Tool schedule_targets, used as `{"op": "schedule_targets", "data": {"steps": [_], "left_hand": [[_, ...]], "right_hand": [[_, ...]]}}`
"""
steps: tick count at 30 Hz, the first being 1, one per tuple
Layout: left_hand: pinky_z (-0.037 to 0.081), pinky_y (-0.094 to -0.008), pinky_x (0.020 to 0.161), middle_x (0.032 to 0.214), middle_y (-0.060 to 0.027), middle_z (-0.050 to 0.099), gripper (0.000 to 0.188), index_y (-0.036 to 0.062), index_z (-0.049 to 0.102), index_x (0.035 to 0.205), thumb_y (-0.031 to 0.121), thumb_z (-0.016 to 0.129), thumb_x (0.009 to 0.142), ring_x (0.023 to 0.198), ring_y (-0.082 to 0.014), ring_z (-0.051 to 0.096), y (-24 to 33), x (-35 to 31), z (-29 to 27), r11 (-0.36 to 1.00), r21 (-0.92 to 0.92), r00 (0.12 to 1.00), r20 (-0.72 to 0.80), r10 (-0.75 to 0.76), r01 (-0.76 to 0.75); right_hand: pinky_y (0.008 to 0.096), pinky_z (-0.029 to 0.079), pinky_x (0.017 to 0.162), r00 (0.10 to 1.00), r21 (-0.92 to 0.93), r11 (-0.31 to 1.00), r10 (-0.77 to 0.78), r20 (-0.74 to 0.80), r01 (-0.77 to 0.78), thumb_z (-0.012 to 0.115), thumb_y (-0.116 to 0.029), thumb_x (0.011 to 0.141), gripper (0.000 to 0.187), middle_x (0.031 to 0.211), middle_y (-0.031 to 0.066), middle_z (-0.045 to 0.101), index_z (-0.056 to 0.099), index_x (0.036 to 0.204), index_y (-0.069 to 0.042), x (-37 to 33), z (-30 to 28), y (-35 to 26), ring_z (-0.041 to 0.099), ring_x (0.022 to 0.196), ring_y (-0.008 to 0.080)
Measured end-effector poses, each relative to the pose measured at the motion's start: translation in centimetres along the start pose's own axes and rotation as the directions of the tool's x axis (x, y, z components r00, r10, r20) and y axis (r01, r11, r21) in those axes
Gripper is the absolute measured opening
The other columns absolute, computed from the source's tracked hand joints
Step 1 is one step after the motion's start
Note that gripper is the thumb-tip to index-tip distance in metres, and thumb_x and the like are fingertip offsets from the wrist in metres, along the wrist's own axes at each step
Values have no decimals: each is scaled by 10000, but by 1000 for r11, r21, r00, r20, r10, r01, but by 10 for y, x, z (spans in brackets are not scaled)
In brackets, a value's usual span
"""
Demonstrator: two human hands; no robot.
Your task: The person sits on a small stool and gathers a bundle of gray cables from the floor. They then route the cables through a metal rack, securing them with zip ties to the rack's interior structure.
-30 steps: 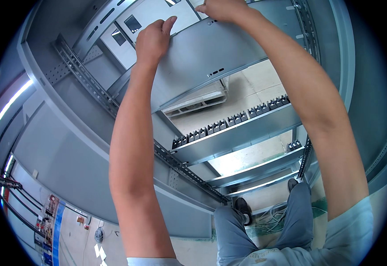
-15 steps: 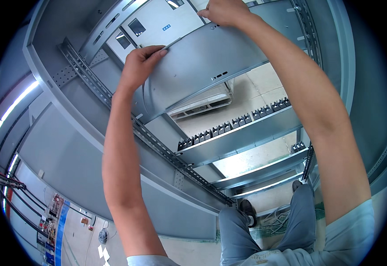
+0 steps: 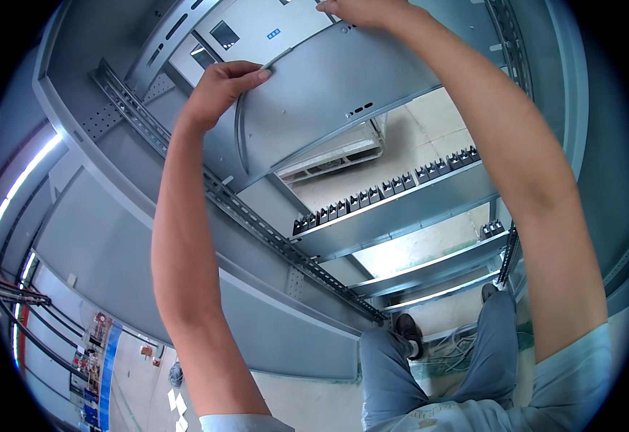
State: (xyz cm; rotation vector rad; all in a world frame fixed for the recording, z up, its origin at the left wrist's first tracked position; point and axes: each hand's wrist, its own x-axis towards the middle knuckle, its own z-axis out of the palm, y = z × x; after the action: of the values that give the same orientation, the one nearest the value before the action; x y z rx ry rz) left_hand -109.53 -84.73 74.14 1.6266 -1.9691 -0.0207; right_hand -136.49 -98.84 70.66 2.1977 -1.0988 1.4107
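Observation:
A grey sheet-metal panel [image 3: 314, 101] with slots and small holes spans the upper part of an open metal cabinet frame. My left hand [image 3: 221, 90] pinches the panel's upper left edge between thumb and fingers. Over the panel's top edge, farther right, is my right hand [image 3: 365, 11], partly cut off by the picture's upper rim. Its fingers are bent together and point left; whatever they hold is hidden. Slotted rails [image 3: 131, 108] run down the cabinet's left side, close to my left wrist.
Below the panel, a crossbar [image 3: 401, 205] carries a row of black clip-like holders [image 3: 394, 187]. Lower crossbars [image 3: 430, 270] follow near my feet. A pale slatted unit [image 3: 336, 155] stands behind the frame. Cables [image 3: 455, 349] lie on the floor; a large grey panel [image 3: 127, 252] is at left.
My left hand has shifted slightly up and left in the picture, still on the panel's edge. My right hand sits a little higher, nearer the upper rim. The whole view has moved slightly.

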Motion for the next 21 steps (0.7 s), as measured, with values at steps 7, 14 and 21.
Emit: {"op": "schedule_targets", "data": {"steps": [7, 14, 21], "left_hand": [[492, -291, 881, 982, -65, 743, 459, 31, 772, 1167, 398, 806, 893, 914, -148, 646, -14, -8, -5, 999, -43, 998, -60, -27, 24], [500, -248, 814, 949, -46, 743, 436, 15, 771, 1151, 384, 783, 920, 852, -117, 642, -6, -12, 32, 973, 162, 928, -310, 208, -164], [457, -307, 956, 1063, -62, 729, 533, 18, 728, 1252, 448, 752, 938, 996, -146, 616, -6, -8, 3, 995, 99, 998, -52, 22, -17]], "right_hand": [[494, 560, 878, 999, 20, 999, -37, 4, 37, 569, -491, 960, 519, 1027, 207, 752, 779, 985, -18, 0, 12, -9, 713, 1015, 375], [492, 560, 887, 999, -23, 999, -31, -19, 31, 550, -507, 967, 541, 1035, 196, 753, 777, 986, -17, 1, 3, 2, 713, 1017, 373], [495, 563, 867, 998, -8, 998, -60, -23, 60, 552, -503, 966, 522, 1023, 194, 755, 784, 978, -35, 3, 10, 6, 715, 994, 379]]}}
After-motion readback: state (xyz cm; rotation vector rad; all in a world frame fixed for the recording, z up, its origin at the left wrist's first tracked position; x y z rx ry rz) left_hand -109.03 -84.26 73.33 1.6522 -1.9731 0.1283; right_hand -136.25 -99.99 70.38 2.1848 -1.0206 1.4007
